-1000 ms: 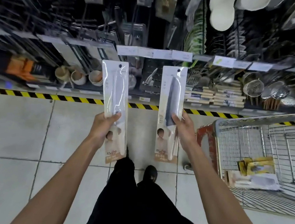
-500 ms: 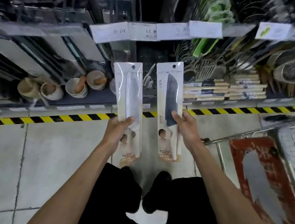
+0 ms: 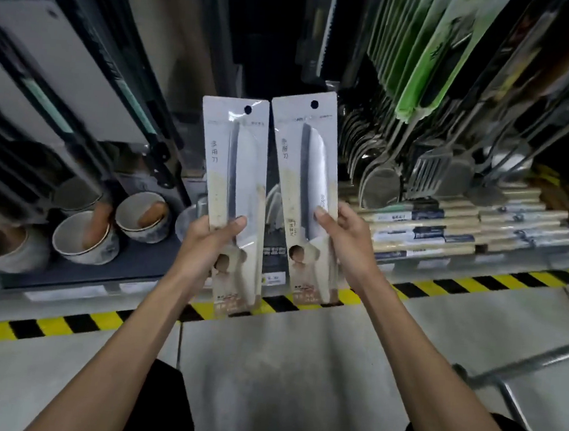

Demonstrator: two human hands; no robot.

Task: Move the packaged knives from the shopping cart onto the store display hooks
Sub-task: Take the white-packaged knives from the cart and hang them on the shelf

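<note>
I hold two packaged knives upright, side by side, in front of the store shelf. My left hand [image 3: 210, 243] grips the left knife package [image 3: 234, 163] around its lower half, thumb across the front. My right hand [image 3: 343, 232] grips the right knife package [image 3: 309, 169] the same way. Each pack is a long white card with a clear blister over a steel blade and a round hang hole at the top. Their inner edges nearly touch. Only a grey frame bar of the shopping cart [image 3: 517, 366] shows at the lower right. The display hooks are hidden in the dark gap above the packs.
Hanging boxed knives [image 3: 65, 69] fill the left of the shelf. Ceramic bowls [image 3: 81, 239] stand on the bottom ledge at left. Metal spatulas and ladles [image 3: 431, 173] hang at right above stacked wooden-handled packs [image 3: 464, 227]. A yellow-black floor stripe [image 3: 60, 323] runs along the shelf base.
I have stepped closer to the shelf, so the cart has slid almost out of view. Both hands have raised the packs and brought them together until they nearly touch.
</note>
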